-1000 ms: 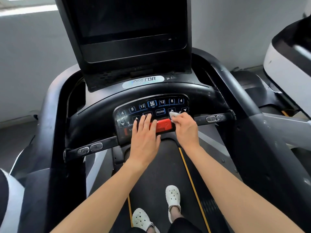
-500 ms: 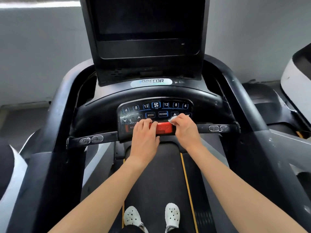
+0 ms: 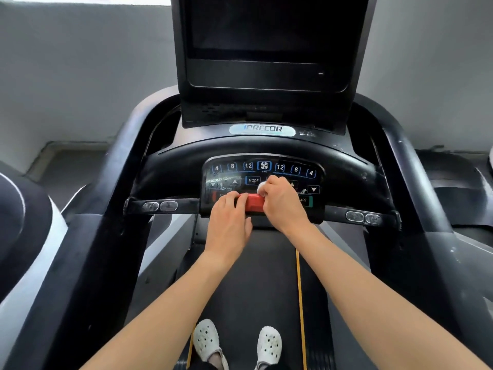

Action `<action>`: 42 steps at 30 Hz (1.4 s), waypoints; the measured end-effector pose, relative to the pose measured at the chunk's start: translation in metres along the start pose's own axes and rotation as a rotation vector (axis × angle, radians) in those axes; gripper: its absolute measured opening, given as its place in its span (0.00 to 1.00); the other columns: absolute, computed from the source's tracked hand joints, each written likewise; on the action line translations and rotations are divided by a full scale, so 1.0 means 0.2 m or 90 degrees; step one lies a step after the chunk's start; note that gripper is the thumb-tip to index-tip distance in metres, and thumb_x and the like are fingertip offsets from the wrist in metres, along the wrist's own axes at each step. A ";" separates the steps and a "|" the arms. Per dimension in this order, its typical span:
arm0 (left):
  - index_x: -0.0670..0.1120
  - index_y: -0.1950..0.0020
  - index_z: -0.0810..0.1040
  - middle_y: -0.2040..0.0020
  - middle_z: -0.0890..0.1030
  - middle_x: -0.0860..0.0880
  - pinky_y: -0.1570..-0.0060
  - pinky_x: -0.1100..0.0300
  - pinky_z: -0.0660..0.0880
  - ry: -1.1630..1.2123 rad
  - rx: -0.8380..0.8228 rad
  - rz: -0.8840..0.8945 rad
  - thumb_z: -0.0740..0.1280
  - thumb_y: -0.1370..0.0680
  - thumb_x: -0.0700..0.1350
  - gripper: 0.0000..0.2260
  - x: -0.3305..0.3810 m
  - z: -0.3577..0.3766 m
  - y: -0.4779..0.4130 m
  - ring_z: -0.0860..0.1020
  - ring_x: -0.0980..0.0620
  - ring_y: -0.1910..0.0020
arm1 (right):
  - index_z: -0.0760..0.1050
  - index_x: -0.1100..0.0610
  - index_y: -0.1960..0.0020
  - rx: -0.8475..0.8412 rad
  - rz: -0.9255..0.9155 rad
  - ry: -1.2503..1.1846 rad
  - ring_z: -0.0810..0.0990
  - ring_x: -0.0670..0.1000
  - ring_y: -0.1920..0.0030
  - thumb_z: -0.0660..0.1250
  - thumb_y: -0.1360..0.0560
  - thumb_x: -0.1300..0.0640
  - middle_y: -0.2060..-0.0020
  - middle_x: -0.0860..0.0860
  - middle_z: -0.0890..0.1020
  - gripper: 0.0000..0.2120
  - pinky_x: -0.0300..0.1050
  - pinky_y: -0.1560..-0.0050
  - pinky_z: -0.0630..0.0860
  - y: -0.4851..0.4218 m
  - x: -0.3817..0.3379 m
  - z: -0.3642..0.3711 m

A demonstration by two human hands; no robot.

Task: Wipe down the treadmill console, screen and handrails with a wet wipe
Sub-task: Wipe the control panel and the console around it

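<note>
Nearest, two white clogs (image 3: 206, 340) stand on the dark treadmill belt (image 3: 248, 276), with a yellow stripe (image 3: 300, 303) running along the belt's right side. Both bare forearms reach forward to the console (image 3: 186, 166). The left hand (image 3: 229, 222) lies palm down at the console's near edge, its fingers bent and their tips resting at the left end of the red stop bar (image 3: 254, 202), holding nothing. Just beside it, with only the bar's red face between them, the right hand (image 3: 284, 206) pinches a small bunched wet wipe (image 3: 261, 187) and presses it against the keypad (image 3: 264, 168), right of the MODE key and just above the red bar. The black handrails (image 3: 160, 206) stick out left and right of the keypad, each with two metal grip pads. Farther up sits a silver Precor badge (image 3: 262, 129), and above it the dark screen (image 3: 266, 36) rises before a grey wall (image 3: 80, 62).
</note>
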State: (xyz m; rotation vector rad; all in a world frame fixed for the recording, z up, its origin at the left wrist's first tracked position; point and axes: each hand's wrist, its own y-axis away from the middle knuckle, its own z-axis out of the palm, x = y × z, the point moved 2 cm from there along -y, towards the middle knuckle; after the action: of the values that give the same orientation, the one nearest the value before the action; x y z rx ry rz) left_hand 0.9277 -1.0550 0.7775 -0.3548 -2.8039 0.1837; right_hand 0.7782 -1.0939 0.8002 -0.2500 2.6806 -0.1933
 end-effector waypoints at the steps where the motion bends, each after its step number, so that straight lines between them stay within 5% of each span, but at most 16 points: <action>1: 0.42 0.27 0.72 0.32 0.74 0.42 0.31 0.47 0.71 -0.002 0.003 0.000 0.72 0.24 0.47 0.27 0.00 0.00 0.00 0.72 0.42 0.33 | 0.84 0.56 0.52 -0.003 -0.002 0.002 0.73 0.52 0.55 0.65 0.25 0.69 0.54 0.50 0.80 0.13 0.45 0.50 0.73 0.00 0.01 0.00; 8: 0.40 0.29 0.71 0.27 0.69 0.39 0.27 0.44 0.67 -0.039 0.002 -0.046 0.71 0.25 0.47 0.27 -0.05 -0.01 0.02 0.66 0.40 0.26 | 0.86 0.56 0.55 0.056 0.117 0.010 0.76 0.54 0.53 0.65 0.27 0.68 0.57 0.50 0.80 0.13 0.45 0.48 0.74 0.04 0.06 -0.03; 16: 0.42 0.26 0.70 0.22 0.68 0.43 0.24 0.44 0.64 -0.066 -0.041 -0.026 0.71 0.24 0.48 0.28 -0.14 0.00 0.03 0.65 0.44 0.22 | 0.85 0.57 0.50 -0.046 -0.013 0.015 0.72 0.52 0.54 0.64 0.22 0.64 0.56 0.50 0.78 0.11 0.46 0.50 0.73 -0.06 -0.16 0.05; 23: 0.44 0.22 0.66 0.21 0.65 0.45 0.25 0.47 0.64 -0.058 -0.061 -0.003 0.67 0.22 0.48 0.29 -0.17 -0.02 0.03 0.64 0.46 0.22 | 0.86 0.57 0.57 0.042 0.134 0.017 0.77 0.56 0.52 0.64 0.25 0.65 0.58 0.52 0.80 0.12 0.47 0.49 0.73 0.00 -0.04 0.00; 31: 0.44 0.22 0.66 0.20 0.65 0.44 0.25 0.47 0.65 -0.050 -0.076 -0.002 0.68 0.22 0.48 0.29 -0.19 -0.01 0.02 0.64 0.46 0.22 | 0.85 0.57 0.51 -0.023 0.030 0.018 0.76 0.54 0.51 0.65 0.22 0.64 0.54 0.50 0.80 0.11 0.49 0.47 0.74 -0.05 -0.18 0.07; 38: 0.44 0.23 0.65 0.20 0.65 0.45 0.25 0.47 0.65 -0.036 -0.079 0.002 0.68 0.24 0.47 0.30 -0.20 -0.01 0.02 0.64 0.46 0.22 | 0.86 0.57 0.56 0.040 0.136 0.050 0.76 0.55 0.52 0.63 0.24 0.65 0.58 0.51 0.79 0.12 0.49 0.47 0.75 -0.02 -0.08 0.02; 42: 0.44 0.23 0.66 0.20 0.64 0.45 0.25 0.47 0.65 -0.033 -0.084 -0.004 0.69 0.24 0.47 0.30 -0.20 -0.01 0.03 0.63 0.46 0.21 | 0.85 0.58 0.54 0.024 0.088 0.039 0.75 0.54 0.53 0.64 0.24 0.66 0.57 0.51 0.79 0.11 0.46 0.50 0.73 -0.04 -0.18 0.07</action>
State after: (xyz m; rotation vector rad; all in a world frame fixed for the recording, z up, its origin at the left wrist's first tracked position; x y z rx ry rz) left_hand 0.9656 -1.0602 0.7667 -0.3771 -2.8752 0.0066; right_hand 0.8166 -1.0959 0.8036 -0.0478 2.7393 -0.2123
